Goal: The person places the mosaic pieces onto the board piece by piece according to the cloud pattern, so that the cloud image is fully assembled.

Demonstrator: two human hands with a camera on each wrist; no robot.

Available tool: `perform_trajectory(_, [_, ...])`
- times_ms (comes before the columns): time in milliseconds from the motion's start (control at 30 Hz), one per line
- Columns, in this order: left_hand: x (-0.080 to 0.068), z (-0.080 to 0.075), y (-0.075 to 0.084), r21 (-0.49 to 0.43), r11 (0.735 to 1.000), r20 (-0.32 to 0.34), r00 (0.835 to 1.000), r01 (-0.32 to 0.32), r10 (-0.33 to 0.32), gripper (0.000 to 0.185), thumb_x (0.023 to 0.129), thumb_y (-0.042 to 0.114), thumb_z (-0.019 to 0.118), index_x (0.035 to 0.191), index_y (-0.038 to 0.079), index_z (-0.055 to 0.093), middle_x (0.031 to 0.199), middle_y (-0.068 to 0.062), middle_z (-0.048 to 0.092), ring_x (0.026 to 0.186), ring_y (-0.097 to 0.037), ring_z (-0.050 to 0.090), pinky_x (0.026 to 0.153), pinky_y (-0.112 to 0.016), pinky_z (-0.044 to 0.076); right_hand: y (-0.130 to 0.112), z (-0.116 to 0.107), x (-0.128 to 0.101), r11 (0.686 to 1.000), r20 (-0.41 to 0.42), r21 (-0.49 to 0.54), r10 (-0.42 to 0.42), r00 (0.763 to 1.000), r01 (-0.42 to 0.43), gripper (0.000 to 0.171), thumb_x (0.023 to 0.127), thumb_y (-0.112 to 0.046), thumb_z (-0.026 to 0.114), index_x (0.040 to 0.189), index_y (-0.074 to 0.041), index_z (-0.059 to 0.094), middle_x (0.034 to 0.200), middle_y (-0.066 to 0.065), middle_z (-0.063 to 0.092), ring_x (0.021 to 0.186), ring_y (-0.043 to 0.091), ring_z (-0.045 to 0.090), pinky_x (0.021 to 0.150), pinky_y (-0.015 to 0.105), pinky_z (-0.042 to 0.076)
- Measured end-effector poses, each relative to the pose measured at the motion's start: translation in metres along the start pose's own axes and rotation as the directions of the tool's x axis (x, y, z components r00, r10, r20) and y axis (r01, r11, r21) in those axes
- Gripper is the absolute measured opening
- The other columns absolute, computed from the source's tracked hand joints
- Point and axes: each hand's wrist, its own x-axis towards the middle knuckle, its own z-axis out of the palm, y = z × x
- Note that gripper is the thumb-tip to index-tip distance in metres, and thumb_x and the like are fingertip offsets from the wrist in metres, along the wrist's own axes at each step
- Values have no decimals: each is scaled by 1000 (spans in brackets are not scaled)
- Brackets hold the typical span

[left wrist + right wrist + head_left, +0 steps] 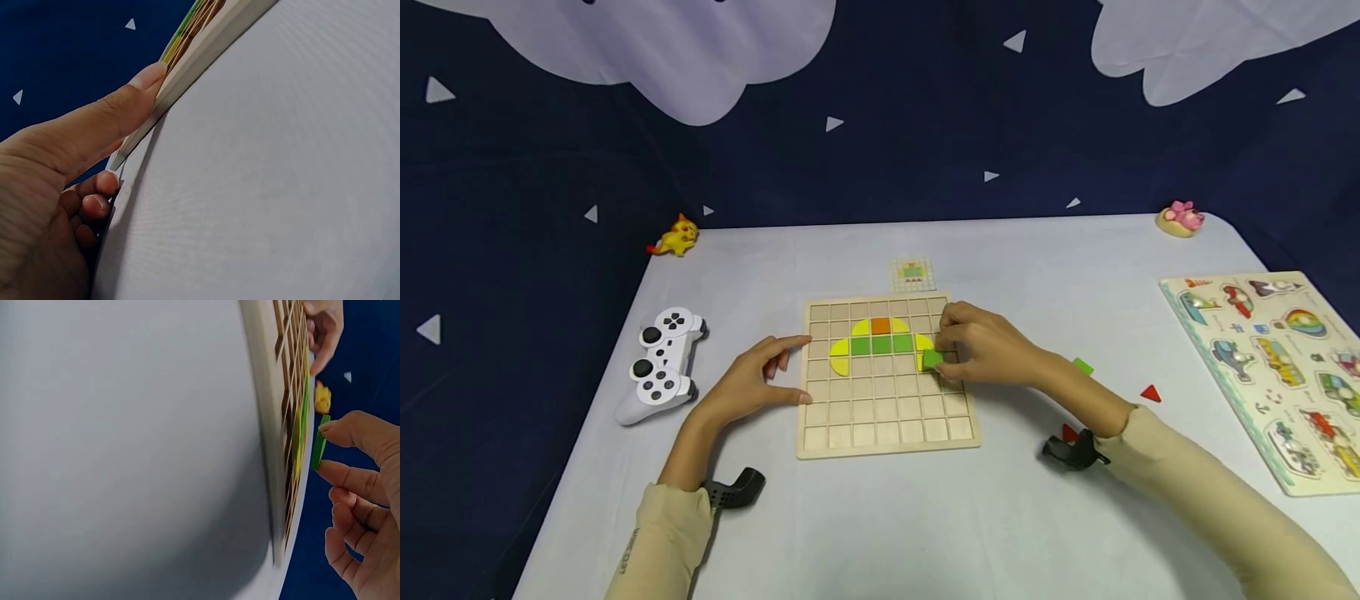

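A wooden grid board lies on the table with yellow quarter-round pieces, a row of green squares and an orange square in its upper cells. My right hand pinches a green square tile between thumb and index finger, over the right end of the pattern. In the right wrist view that tile is edge-on, raised above the board. My left hand touches the board's left edge, thumb and index finger spread apart. Its thumb rests on the frame in the left wrist view.
A small pattern card lies behind the board. Near my right forearm are a green piece and red triangles. A white game controller lies left, a picture puzzle board right. Two small figurines sit at the back corners.
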Motion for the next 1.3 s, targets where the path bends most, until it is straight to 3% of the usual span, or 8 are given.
perform_trajectory(500, [4, 3, 1, -4, 999, -1, 999, -38, 38, 80, 72, 26, 90, 142, 14, 53, 94, -5, 45, 82, -17, 39, 73, -29, 33, -34, 28, 53, 985, 54, -95, -141, 989, 146, 16, 82, -27, 77, 87, -11, 77, 91, 0, 55, 84, 14, 48, 74, 28, 44])
perform_trajectory(700, [6, 3, 3, -11, 999, 3, 999, -46, 47, 80, 73, 26, 89, 143, 12, 52, 94, -7, 45, 82, -17, 38, 73, -28, 33, -39, 37, 55, 981, 40, -126, -146, 988, 150, 18, 86, -27, 75, 90, -10, 75, 95, 1, 56, 85, 14, 49, 73, 28, 45])
perform_trajectory(967, [8, 1, 3, 1, 998, -1, 998, -56, 56, 80, 73, 26, 90, 143, 14, 53, 93, -5, 45, 81, -17, 38, 73, -28, 34, -47, 44, 55, 982, -50, -117, -154, 987, 147, 13, 85, -19, 77, 86, -7, 72, 91, 4, 57, 82, 17, 51, 75, 28, 47])
perform_trajectory(1167, [5, 0, 0, 4, 999, -7, 999, -50, 50, 81, 71, 25, 90, 143, 14, 53, 93, -3, 45, 80, -17, 39, 72, -28, 34, -52, 46, 59, 987, -8, -112, -114, 993, 113, 11, 87, -18, 76, 88, -7, 74, 89, 3, 58, 80, 16, 50, 73, 26, 46])
perform_trajectory(1300, [2, 2, -3, 15, 999, -11, 999, -44, 44, 81, 71, 26, 90, 143, 15, 53, 92, -3, 45, 80, -16, 39, 72, -28, 35, -54, 43, 58, 984, 33, -152, -93, 995, 97, 20, 88, -27, 76, 95, -9, 76, 95, 4, 58, 85, 17, 49, 75, 28, 45])
